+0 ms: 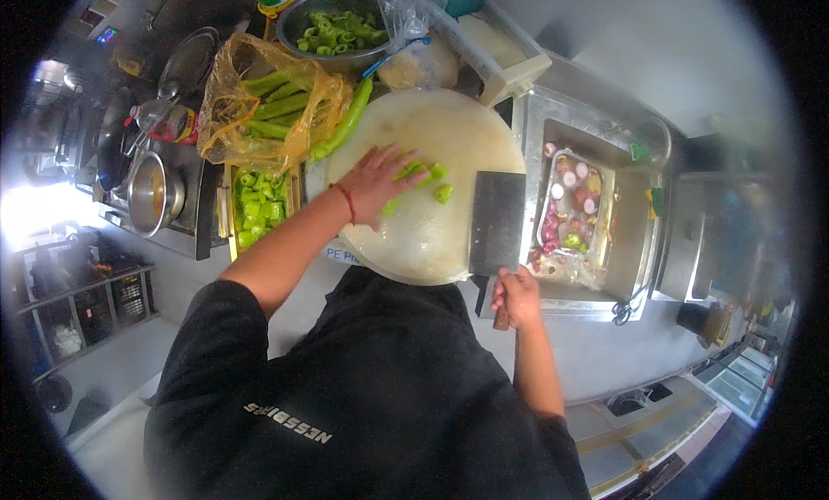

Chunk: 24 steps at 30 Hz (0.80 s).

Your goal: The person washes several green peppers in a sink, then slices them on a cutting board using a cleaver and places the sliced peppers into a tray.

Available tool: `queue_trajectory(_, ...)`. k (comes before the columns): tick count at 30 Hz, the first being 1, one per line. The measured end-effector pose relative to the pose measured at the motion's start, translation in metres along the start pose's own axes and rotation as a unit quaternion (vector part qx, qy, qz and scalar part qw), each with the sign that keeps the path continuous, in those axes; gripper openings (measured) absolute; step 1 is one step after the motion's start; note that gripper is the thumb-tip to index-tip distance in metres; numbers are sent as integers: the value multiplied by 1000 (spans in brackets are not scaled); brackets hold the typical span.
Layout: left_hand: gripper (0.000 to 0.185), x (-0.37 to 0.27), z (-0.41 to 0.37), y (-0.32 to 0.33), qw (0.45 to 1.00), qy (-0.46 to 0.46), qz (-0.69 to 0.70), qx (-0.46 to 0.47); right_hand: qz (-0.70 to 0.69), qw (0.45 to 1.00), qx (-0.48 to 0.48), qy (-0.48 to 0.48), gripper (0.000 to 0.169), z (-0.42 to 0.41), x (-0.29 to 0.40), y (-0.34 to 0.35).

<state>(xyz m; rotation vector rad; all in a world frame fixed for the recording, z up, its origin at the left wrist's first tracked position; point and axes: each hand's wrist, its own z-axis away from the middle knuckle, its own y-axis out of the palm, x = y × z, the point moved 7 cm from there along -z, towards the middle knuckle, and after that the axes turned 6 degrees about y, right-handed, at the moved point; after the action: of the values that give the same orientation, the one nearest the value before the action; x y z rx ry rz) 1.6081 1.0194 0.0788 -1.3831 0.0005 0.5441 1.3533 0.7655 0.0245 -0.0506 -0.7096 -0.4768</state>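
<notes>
My left hand (382, 184) lies spread, palm down, over a round plastic chopping board (440, 124). Under and beside its fingers are chunks of cut green pepper (443, 193); some are partly hidden by the hand. My right hand (519, 298) grips the wooden handle of a cleaver (497, 225), whose broad dark blade rests flat or nearly so over the board's right edge. A whole long green pepper (350, 125) lies along the board's upper left rim. Cut pepper pieces (260, 205) fill a rectangular container (293, 188) left of the board.
Behind the container sits a yellow plastic bag (220, 92) of whole green peppers. A steel bowl (343, 62) of cut peppers stands at the back. On the right, a sink (627, 234) holds a tray (546, 205) with onions and scraps. A metal pot (146, 205) stands far left.
</notes>
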Motion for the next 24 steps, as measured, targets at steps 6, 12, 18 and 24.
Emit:
queue_trajectory(6,129,22,-28,23,999,-17,40,-25,-28,998,42,35,9,-45,-13,45)
queue_trajectory(12,99,-1,-49,32,973,-42,105,-201,49,994,90,38,11,-53,8,97)
queue_trajectory(18,81,7,-28,36,892,-86,218,-387,99,990,99,9,9,-54,12,124)
queue_trajectory(24,78,-12,62,5,845,-165,199,-467,198,966,158,55,7,-8,39,171)
